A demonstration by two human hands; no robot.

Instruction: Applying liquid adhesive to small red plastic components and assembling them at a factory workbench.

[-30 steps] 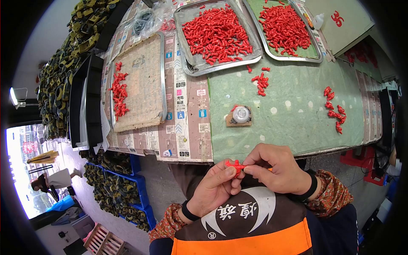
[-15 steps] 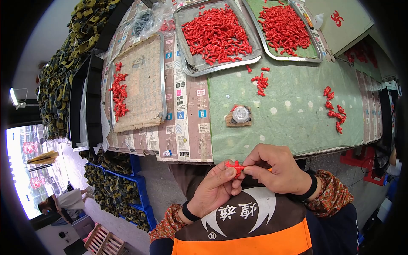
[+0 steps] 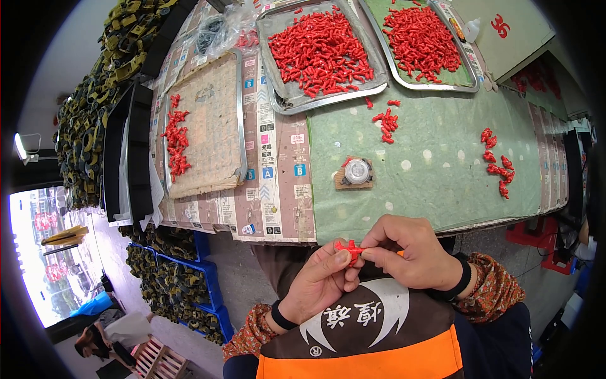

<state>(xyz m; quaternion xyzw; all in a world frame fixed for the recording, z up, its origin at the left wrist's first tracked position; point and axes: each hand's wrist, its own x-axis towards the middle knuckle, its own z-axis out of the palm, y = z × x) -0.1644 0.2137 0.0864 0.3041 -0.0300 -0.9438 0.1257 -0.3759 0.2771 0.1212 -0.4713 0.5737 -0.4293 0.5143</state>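
Over my lap, just below the table's front edge, a small red plastic piece with stubby limbs is pinched between both hands. My left hand grips it from the left with thumb and fingers. From the other side, my right hand closes thumb and forefinger on its right end, and the fingertips hide part of it. Similar red pieces lie on the green cloth beyond, in a small middle cluster and a loose row at the right. A round silvery-lidded container stands on a cardboard scrap.
Heaped red pieces fill two metal trays at the back, the middle tray and the right tray. A paper-lined tray at left has red pieces along its left side. Blue crates with dark yellow-green parts stand low left.
The red piece has turned slightly between my fingers; my hands stay nearly in place. At the lower left, another person has shifted right and down.
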